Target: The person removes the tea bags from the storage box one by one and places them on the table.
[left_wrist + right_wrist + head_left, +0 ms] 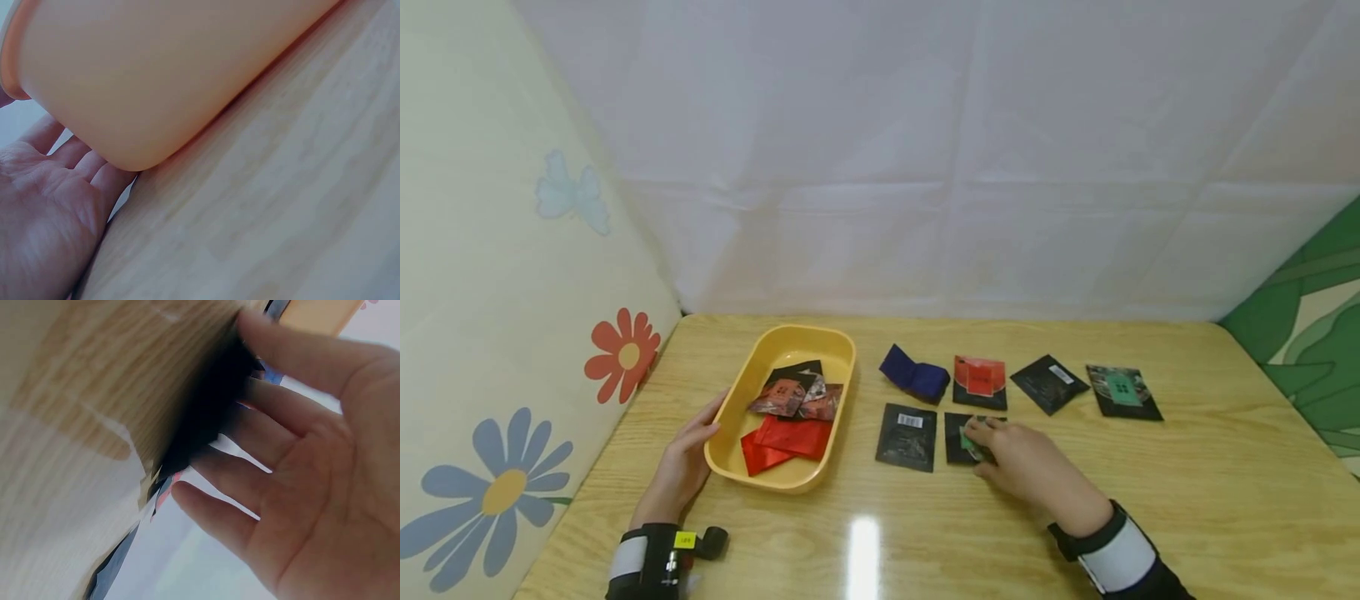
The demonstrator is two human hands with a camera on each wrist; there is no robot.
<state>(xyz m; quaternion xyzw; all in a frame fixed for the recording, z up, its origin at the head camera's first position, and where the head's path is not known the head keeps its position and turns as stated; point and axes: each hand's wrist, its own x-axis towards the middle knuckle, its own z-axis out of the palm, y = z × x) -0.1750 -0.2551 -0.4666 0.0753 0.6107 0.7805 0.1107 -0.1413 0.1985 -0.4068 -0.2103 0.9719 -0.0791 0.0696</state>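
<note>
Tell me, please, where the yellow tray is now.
In the head view, the yellow tray stands on the table left of centre, with the left hand touching its left side and the dark blue item to its right.

Yellow all over the tray (797, 340), and inside it glossy plain red on the packets (802, 437), with dark, red-labelled printed sachets (782, 396) above! Deep navy blue on the folded packet (917, 377); next to it a black sachet with a red upper face (980, 382). Plain black with a white barcode label on the tilted sachet (1045, 387), and again on the upright sachet (906, 442). Green labels on two: the right-end sachet (1123, 393), black with mottled print, and the partly covered sachet (957, 440). Pale tan wood grain across the tabletop (1187, 500); white backdrop (880, 125); red-petalled flower (628, 356), blue-grey flower (505, 492), both yellow-centred; leafy greens on the right panel (1318, 333)!
</note>
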